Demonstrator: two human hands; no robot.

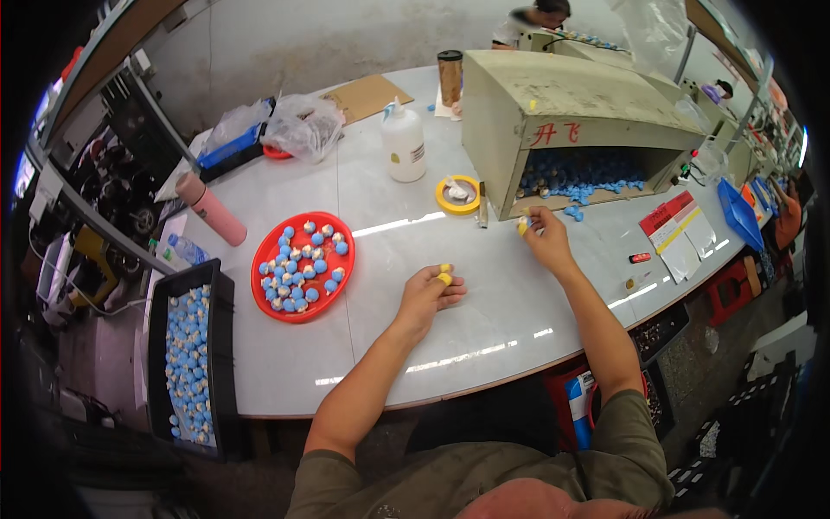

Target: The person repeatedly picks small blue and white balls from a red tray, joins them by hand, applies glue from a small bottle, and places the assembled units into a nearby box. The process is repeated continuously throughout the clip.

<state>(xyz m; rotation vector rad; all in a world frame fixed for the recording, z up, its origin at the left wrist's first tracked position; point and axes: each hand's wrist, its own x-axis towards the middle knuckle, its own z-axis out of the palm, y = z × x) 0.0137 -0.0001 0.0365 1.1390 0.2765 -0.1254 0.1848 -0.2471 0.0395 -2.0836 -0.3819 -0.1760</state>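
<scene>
My left hand rests on the white table, fingers curled, with yellow caps on two fingertips; it holds nothing that I can make out. My right hand reaches toward the open front of a beige box and pinches a small pale piece. Inside the box lies a heap of small blue pieces. A red round tray with several blue-and-white pieces sits to the left of my left hand.
A black crate of blue pieces hangs off the table's left edge. A white squeeze bottle, yellow tape roll, pink flask, plastic bags and red-white papers lie around. Another person works behind.
</scene>
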